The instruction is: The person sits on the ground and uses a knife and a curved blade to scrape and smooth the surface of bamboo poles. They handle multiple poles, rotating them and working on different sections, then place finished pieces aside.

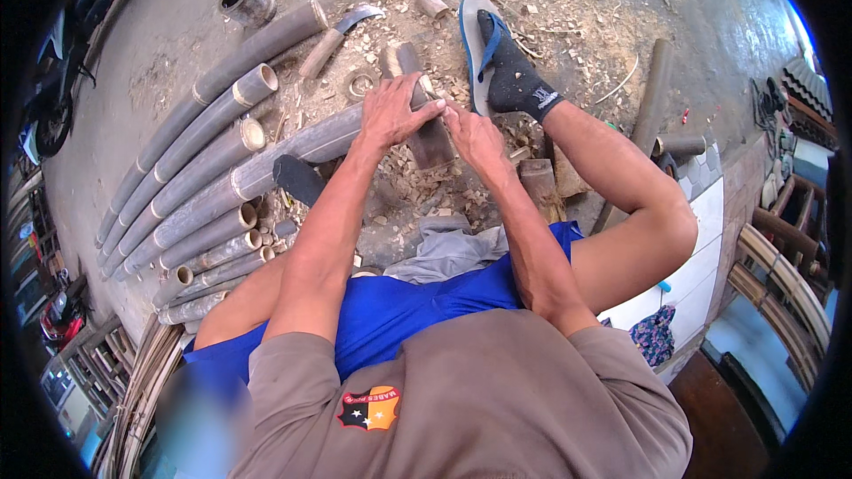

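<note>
A long grey bamboo pole (302,142) slants up from the left, its far end resting across a dark wooden block (432,146). My left hand (390,111) is closed over the pole near that end, thumb pointing right. At the pole's tip is my right hand (479,140), fingers curled and thumb close to the left thumb; whatever it pinches is hidden. Left of the block lies a bamboo ring (359,82). Beyond the hands are a curved-blade knife (324,51) with a wooden handle and a chisel-like tool (428,0) with a thick wooden handle.
Several bamboo poles (209,106) lie side by side at the left. A short bamboo tube (248,3) stands farther off. Wood chips cover the concrete floor. My sandalled right foot (510,75) is beyond the right hand. Another pole (652,98) lies at the right, near white tiles (692,257).
</note>
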Motion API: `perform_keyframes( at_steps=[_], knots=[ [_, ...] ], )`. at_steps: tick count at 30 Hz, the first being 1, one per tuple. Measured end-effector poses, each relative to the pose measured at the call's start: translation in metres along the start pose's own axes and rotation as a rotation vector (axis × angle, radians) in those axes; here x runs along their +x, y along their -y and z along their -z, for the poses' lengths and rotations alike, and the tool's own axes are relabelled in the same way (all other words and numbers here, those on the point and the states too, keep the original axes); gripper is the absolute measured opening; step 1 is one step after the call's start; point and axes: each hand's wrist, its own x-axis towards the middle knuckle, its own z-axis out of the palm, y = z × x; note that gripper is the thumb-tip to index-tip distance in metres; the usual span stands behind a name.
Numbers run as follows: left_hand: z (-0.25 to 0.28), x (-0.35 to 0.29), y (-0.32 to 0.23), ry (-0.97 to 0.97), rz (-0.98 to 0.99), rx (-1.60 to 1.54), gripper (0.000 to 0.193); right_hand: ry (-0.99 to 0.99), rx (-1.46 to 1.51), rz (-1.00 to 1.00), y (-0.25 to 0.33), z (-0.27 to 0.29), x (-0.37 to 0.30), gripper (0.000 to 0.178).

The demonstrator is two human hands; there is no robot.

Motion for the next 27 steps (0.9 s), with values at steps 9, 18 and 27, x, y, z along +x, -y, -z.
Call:
perform_keyframes(
  at_steps=[9, 18, 27],
  knots=[
    [-0.008, -0.006, -0.008, -0.115, 0.119, -0.058, 0.081, -0.085, -0.077, 0.005, 0.009, -0.005, 0.002, 0.050],
    [-0.013, 0.002, 0.003, -0.085, -0.042, 0.181, 0.097, -0.078, 0.097, -0.053, -0.015, 0.001, 0.018, 0.053],
    [-0.007, 0.001, -0.001, -0.042, -0.036, 0.126, 0.104, -0.077, 0.050, 0.003, -0.009, -0.004, -0.009, 0.053]
  ],
)
